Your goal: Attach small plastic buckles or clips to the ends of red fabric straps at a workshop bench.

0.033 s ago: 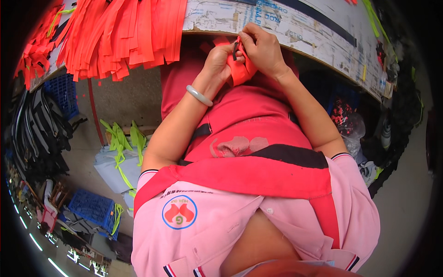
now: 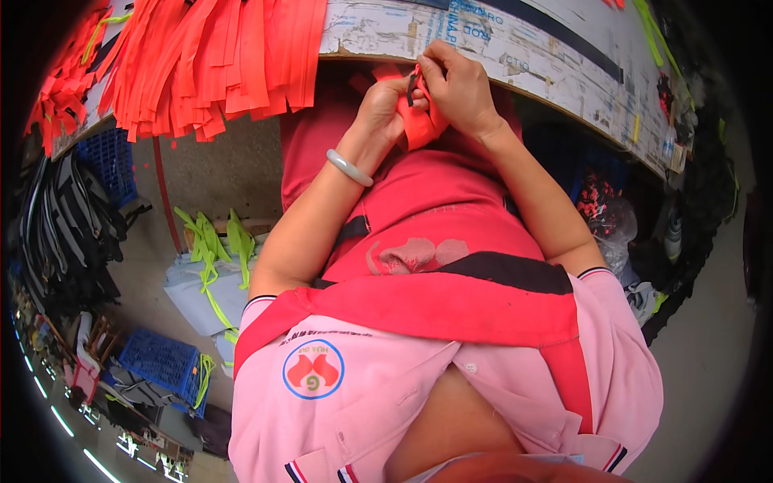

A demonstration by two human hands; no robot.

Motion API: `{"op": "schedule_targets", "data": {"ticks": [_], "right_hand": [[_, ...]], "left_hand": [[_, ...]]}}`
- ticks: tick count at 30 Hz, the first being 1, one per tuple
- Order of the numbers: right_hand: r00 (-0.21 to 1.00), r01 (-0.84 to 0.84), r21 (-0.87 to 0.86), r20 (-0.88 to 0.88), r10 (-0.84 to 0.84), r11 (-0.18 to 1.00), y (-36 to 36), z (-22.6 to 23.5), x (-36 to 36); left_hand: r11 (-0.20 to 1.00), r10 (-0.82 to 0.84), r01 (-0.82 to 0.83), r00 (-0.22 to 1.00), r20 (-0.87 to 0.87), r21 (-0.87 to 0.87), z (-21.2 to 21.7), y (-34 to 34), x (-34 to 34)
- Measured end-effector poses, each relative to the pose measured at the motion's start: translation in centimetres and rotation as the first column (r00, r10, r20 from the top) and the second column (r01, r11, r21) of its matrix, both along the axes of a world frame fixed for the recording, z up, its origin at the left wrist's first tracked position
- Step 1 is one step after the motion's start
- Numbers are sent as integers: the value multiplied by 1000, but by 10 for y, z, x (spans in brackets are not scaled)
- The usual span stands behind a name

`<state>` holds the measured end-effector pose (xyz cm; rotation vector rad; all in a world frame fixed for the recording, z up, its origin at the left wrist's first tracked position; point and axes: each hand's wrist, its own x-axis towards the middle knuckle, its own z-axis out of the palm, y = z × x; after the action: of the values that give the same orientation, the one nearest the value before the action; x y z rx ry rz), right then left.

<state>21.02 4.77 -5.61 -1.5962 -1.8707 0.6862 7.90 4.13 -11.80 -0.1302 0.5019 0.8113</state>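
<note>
Just in front of the table's near edge, above my lap, both my hands work close together on an orange-red fabric strip (image 2: 420, 129). My left hand (image 2: 382, 109) is closed round the strip, with a pale bangle (image 2: 349, 167) on that wrist. Pinching the strip's upper end, my right hand (image 2: 460, 90) has its thumb and fingers pressed together. A small black piece (image 2: 411, 88) shows at the left fingertips; whether it is a tool or part of the strip, I cannot tell. The lower part of the strip hangs folded between the hands.
Many orange-red strips (image 2: 233, 56) hang over the edge of the worn white table (image 2: 531, 60) at the left. Black straps (image 2: 68, 217) hang below them. Blue crates (image 2: 161, 362) and lime-green strips (image 2: 211, 241) lie at the lower left. A clear bag (image 2: 616, 225) is at the right.
</note>
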Motion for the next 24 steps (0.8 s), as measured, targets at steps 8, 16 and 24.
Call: {"op": "schedule_targets", "data": {"ticks": [8, 16, 24], "right_hand": [[971, -9, 184, 238, -36, 983, 13, 2, -14], [970, -48, -212, -242, -5, 976, 0, 43, 22], [867, -231, -224, -489, 96, 947, -42, 62, 4]], "left_hand": [[999, 24, -21, 998, 56, -46, 0, 2, 5], [840, 400, -70, 750, -527, 537, 49, -23, -17], [700, 513, 85, 631, -582, 710, 81, -44, -32]]}}
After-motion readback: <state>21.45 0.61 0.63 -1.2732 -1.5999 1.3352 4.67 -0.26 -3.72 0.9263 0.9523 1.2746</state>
